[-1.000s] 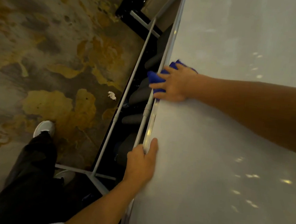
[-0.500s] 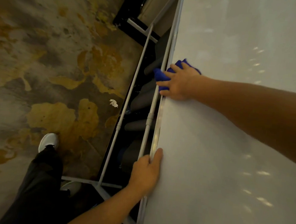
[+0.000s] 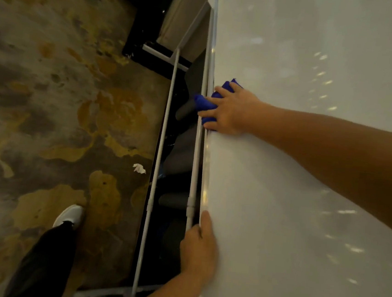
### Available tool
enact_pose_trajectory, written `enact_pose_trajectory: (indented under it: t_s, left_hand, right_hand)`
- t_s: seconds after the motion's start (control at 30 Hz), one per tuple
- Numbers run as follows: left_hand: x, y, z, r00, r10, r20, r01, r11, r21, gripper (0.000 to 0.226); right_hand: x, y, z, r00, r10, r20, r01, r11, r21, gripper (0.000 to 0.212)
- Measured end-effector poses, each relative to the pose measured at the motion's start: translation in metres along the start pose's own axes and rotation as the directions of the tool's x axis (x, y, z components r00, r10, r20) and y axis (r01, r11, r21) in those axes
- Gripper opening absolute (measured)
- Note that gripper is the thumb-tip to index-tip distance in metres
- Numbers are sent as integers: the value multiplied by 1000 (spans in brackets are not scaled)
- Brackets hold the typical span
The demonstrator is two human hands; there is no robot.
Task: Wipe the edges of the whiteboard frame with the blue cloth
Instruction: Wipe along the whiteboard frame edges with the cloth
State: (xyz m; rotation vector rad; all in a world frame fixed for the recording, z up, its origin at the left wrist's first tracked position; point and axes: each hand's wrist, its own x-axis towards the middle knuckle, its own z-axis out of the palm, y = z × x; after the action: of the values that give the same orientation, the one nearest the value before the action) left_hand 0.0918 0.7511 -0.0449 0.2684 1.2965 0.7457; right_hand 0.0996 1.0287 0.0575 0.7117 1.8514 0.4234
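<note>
The whiteboard (image 3: 296, 170) fills the right side, its pale surface tilted towards me. Its thin metal frame edge (image 3: 205, 163) runs top to bottom down the middle. My right hand (image 3: 232, 111) presses the blue cloth (image 3: 206, 104) onto that edge, about a third of the way down; the cloth wraps over the edge and sticks out left of my fingers. Lower down, my left hand (image 3: 198, 251) grips the same frame edge, thumb on the board face, fingers hidden behind it.
Two white stand tubes (image 3: 157, 168) run beside the frame with dark chair shapes (image 3: 180, 156) below them. The stained floor (image 3: 50, 110) spreads to the left with a scrap of white paper (image 3: 139, 168). My dark trouser leg and white shoe (image 3: 70, 215) stand at bottom left.
My right hand and the cloth have slid a short way further along the frame edge, away from my left hand. The left hand keeps its grip. The camera has shifted slightly.
</note>
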Motion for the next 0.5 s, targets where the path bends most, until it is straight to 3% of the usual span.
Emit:
enact_pose_trajectory:
  t_s: [0.13,0.2,0.33,0.37,0.43,0.5]
  left_hand:
    - [62,71,6,997,64,50,-67,996,63,61]
    - [89,97,9,991,107,77,-118,981,157,51]
    - [70,93,9,991,-8,136,-3,997,78,46]
    - [69,90,8,988,-41,147,34,998,54,44]
    - [78,90,8,980,-73,184,69,997,29,38]
    - [96,103,7,976,-78,205,76,997,17,37]
  right_hand:
    - [0,-12,16,982,-184,-45,185,982,39,55]
    - [-15,-23,20,957,-290,-6,289,949,128,54]
    - [2,-7,17,891,-453,22,447,886,125,56]
    - [19,11,15,915,-403,6,401,912,83,60]
    - [62,65,6,988,-153,-27,154,988,35,72]
    - [98,109,-2,999,52,1,-52,998,19,84]
